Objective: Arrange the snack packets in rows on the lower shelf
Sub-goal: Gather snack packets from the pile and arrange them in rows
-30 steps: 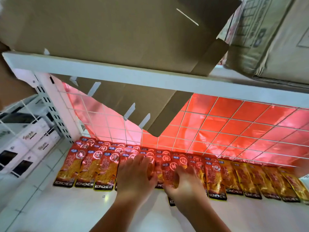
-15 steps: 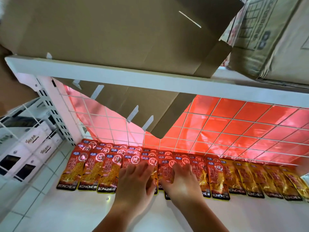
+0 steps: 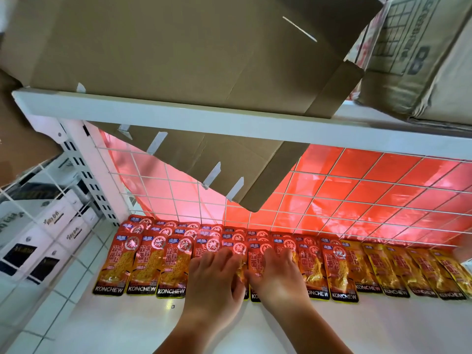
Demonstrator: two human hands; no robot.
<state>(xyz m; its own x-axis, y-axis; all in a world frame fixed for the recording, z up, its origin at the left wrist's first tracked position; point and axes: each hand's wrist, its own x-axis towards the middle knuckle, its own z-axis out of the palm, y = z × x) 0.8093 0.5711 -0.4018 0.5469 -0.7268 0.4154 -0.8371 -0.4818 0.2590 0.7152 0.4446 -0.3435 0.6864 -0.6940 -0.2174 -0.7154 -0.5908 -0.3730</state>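
Both my hands are down flat on the front row. L hand [image 3: 217, 279] lies palm-down on the red pkts [image 3: 143, 267] near mid-row, fingers straight & a bit spread, pressing, not curled round anything. R hand [image 3: 278, 277] is just beside it, same way: flat, fingers out over the next pkts, gripping nothing. Thumbs nearly meet over one pkt btwn them; can't tell if they touch.

Red pkts lie face-up on the white lower shelf [image 3: 127, 325], toward its back, in overlapping rows. Front row has a "KONCHEW" strip along the near edge. At least two more rows behind show only their tops, the back one against the wire grid [image 3: 357, 195]. To the R the front row runs on w/ yellow pkts [image 3: 398, 272], side by side, edges touching or overlapping.

Behind the grid: red plastic sheet [image 3: 383, 175]. Above: white upper shelf [image 3: 178, 116] w/ flattened cardboard [image 3: 178, 47] on it, one flap hanging down behind the edge, and a printed carton [image 3: 421, 60] at R. Far L, past the slotted post [image 3: 86, 172], white boxes [image 3: 38, 231] are stacked.
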